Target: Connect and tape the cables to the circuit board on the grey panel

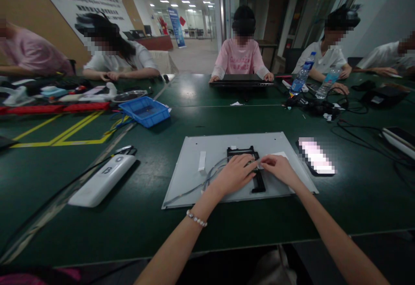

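Note:
A pale flat panel (191,185) lies on the green table, with a black bracket-like part (258,183) on it. My left hand (236,173) rests over the bracket, its fingers spread and pointing right. My right hand (278,167) is just to the right, thumb and fingertips pinched at a small whitish piece too small to name. The fingertips of both hands nearly meet. Thin grey cables (191,191) run from under my left hand across the panel. A white strip (202,161) lies on its left part, and a white sheet shows partly behind my right hand.
Left of the panel lies a white power bank (103,180) with a cable; beyond it is a blue tray (145,111). A lit phone (316,156) lies to the right. Bottles (303,74) and tangled black cables (324,106) stand farther right. Several people sit across the table (194,233).

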`<action>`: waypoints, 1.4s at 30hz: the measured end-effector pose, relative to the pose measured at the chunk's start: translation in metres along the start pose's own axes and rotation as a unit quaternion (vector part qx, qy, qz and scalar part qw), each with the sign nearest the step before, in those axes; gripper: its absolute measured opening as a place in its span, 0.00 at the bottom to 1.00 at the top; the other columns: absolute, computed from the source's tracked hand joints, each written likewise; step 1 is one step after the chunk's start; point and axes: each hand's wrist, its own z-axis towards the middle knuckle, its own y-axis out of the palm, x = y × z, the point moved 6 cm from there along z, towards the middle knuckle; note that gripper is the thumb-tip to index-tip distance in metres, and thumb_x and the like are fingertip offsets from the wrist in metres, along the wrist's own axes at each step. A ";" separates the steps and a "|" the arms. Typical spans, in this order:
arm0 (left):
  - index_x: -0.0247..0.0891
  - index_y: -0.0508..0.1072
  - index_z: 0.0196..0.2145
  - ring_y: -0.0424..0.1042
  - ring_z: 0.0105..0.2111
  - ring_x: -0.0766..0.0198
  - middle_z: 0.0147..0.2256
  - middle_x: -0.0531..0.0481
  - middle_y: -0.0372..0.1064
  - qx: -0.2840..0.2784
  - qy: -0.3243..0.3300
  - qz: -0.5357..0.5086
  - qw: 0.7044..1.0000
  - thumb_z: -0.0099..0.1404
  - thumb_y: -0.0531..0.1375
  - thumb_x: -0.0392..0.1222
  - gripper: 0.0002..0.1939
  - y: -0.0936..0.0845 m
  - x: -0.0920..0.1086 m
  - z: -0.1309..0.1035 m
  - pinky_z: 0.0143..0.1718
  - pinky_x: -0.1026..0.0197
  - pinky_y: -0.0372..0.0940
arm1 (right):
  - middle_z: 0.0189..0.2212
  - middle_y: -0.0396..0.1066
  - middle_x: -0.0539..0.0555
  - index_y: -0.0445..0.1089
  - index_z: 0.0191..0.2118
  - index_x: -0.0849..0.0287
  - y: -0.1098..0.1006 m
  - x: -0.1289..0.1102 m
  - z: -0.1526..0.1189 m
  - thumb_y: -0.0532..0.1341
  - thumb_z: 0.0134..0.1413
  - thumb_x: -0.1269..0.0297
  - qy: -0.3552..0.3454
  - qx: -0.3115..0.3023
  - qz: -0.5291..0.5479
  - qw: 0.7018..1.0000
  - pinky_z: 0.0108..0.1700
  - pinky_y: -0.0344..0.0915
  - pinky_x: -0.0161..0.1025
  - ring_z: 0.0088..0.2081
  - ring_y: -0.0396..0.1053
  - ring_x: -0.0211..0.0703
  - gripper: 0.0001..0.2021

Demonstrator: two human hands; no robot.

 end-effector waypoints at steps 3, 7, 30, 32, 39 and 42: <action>0.41 0.60 0.55 0.55 0.57 0.56 0.55 0.45 0.58 -0.005 0.003 0.007 1.000 0.68 0.50 0.42 0.18 0.005 0.003 0.002 0.57 0.50 0.51 | 0.28 0.75 0.52 0.73 0.31 0.58 0.000 -0.010 -0.003 0.59 0.48 0.64 -0.026 0.006 -0.022 0.999 0.36 0.66 0.38 0.31 0.72 0.41 0.07; 0.42 0.62 0.52 0.55 0.57 0.55 0.55 0.45 0.58 -0.013 -0.008 0.009 1.000 0.67 0.51 0.41 0.15 0.008 0.002 0.003 0.57 0.49 0.51 | 0.29 0.74 0.52 0.73 0.32 0.57 0.001 -0.015 -0.006 0.59 0.49 0.64 -0.040 0.011 -0.054 0.998 0.36 0.67 0.38 0.30 0.71 0.41 0.07; 0.41 0.68 0.48 0.66 0.47 0.61 0.46 0.48 0.67 0.078 -0.114 -0.170 0.976 0.68 0.49 0.38 0.13 -0.053 -0.055 -0.029 0.51 0.55 0.61 | 0.40 0.72 0.55 0.71 0.41 0.57 -0.012 -0.026 -0.008 0.52 0.56 0.61 -0.082 0.090 -0.074 0.990 0.38 0.64 0.39 0.36 0.69 0.42 0.13; 0.40 0.68 0.47 0.67 0.46 0.61 0.46 0.47 0.67 0.085 -0.120 -0.157 0.977 0.67 0.49 0.37 0.13 -0.045 -0.058 -0.031 0.50 0.55 0.62 | 0.38 0.73 0.55 0.71 0.40 0.56 -0.008 -0.027 0.000 0.53 0.56 0.60 -0.085 0.049 -0.099 0.990 0.39 0.64 0.39 0.36 0.70 0.42 0.12; 0.39 0.70 0.44 0.67 0.45 0.60 0.44 0.47 0.68 0.097 -0.123 -0.133 0.979 0.67 0.50 0.36 0.12 -0.031 -0.061 -0.032 0.49 0.54 0.62 | 0.23 0.71 0.49 0.69 0.35 0.57 0.006 -0.024 0.021 0.61 0.49 0.55 -0.034 -0.005 -0.175 0.984 0.31 0.60 0.37 0.27 0.68 0.42 0.11; 0.40 0.70 0.44 0.67 0.46 0.61 0.44 0.47 0.68 0.097 -0.120 -0.137 0.978 0.67 0.50 0.36 0.12 -0.029 -0.059 -0.033 0.50 0.54 0.62 | 0.22 0.71 0.48 0.68 0.34 0.57 0.010 -0.022 0.024 0.61 0.47 0.59 -0.031 -0.006 -0.143 0.989 0.31 0.60 0.36 0.27 0.68 0.41 0.08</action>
